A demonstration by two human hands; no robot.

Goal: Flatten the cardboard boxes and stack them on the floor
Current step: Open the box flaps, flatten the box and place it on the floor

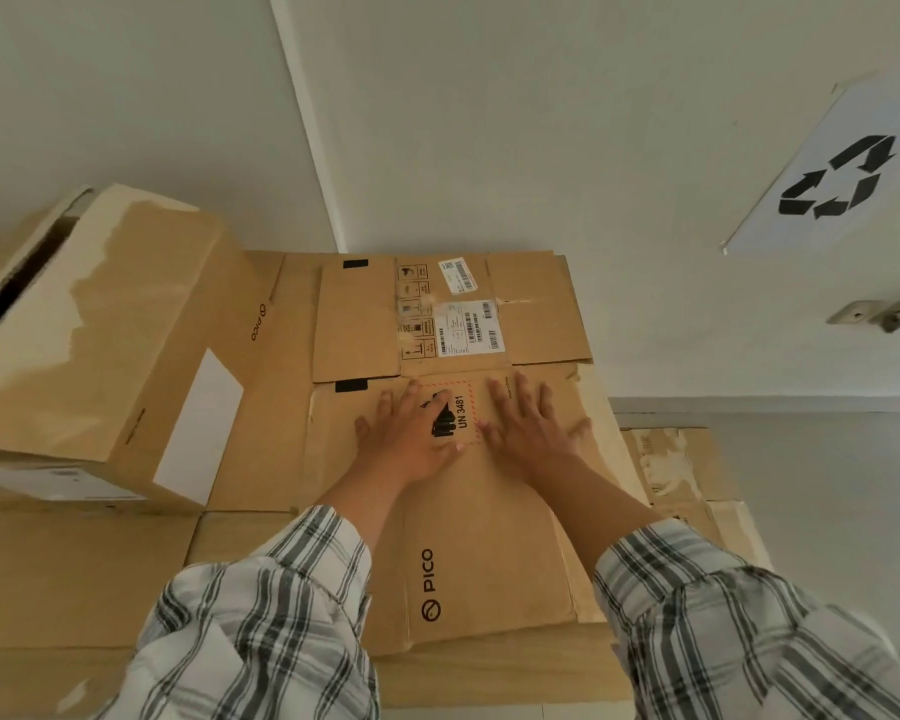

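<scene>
A flattened brown PICO cardboard box (489, 537) lies on top of a stack of flattened boxes (261, 407) on the floor. My left hand (411, 439) and my right hand (531, 433) rest palm-down side by side on it, fingers spread, on either side of a UN 3481 label. A smaller flattened box (365, 324) with shipping labels lies just beyond my fingertips. At the left, an unflattened box (100, 330) with torn paper on its face stands on the stack.
White walls meet in a corner directly ahead. A recycling-symbol sign (842, 168) hangs on the right wall above a wall socket (874, 314). More flat cardboard (676, 470) lies on the grey floor at the right of the stack.
</scene>
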